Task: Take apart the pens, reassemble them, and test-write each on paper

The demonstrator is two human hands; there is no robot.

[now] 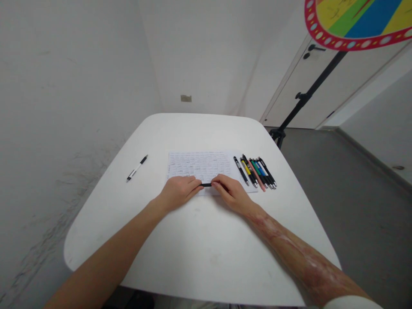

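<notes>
My left hand point(178, 191) and my right hand point(230, 192) rest on the near edge of a sheet of paper point(201, 165) covered in handwriting. Both hands are closed, pinching the two ends of a short black pen point(206, 185) held level between them. Only the pen's middle shows between the fingertips. Just right of the paper lies a row of several pens point(255, 171) with black, yellow, pink, green and blue barrels. A single black-and-white pen point(137, 168) lies alone to the left of the paper.
Everything sits on a white rounded table point(199, 240) pushed up to a white wall on the left. Behind the table on the right stands a black stand point(304, 96) carrying a colourful prize wheel point(357, 21), with a door and grey floor beyond.
</notes>
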